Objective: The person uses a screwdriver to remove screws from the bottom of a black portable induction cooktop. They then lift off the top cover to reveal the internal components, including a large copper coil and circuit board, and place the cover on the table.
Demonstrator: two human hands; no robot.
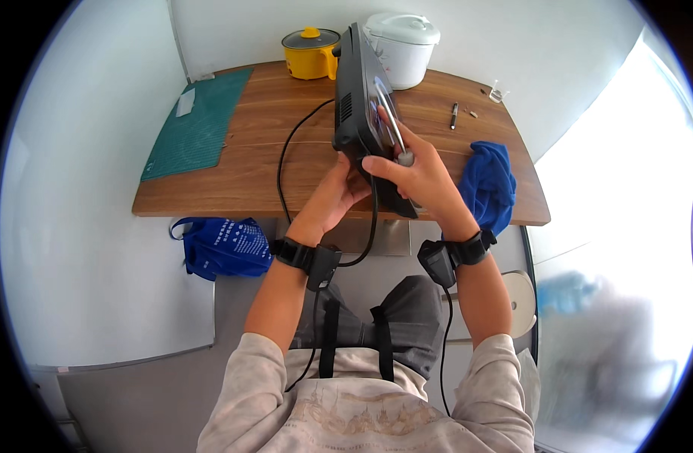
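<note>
A black, flat appliance (pixel 355 98), which looks like an induction cooker, is tilted up on edge above the near part of the table. Vent slots show on its side, and its glossy face turns to the right. My left hand (pixel 342 186) grips its lower near edge from beneath; some fingers are hidden. A slim metal rod with a greyish end (pixel 392 123) lies along the glossy face. My right hand (pixel 422 172) closes round the rod near that end, its thumb resting on the appliance's edge. A black power cord (pixel 284 147) loops down on the left.
On the wooden table (pixel 248 170) stand a yellow pot (pixel 308 64) and a white rice cooker (pixel 411 64) at the back. A green cutting mat (pixel 199 128) lies left; a pen (pixel 454 115), small glass (pixel 498 92) and blue cloth (pixel 487 185) are right. A blue bag (pixel 229 249) is below left.
</note>
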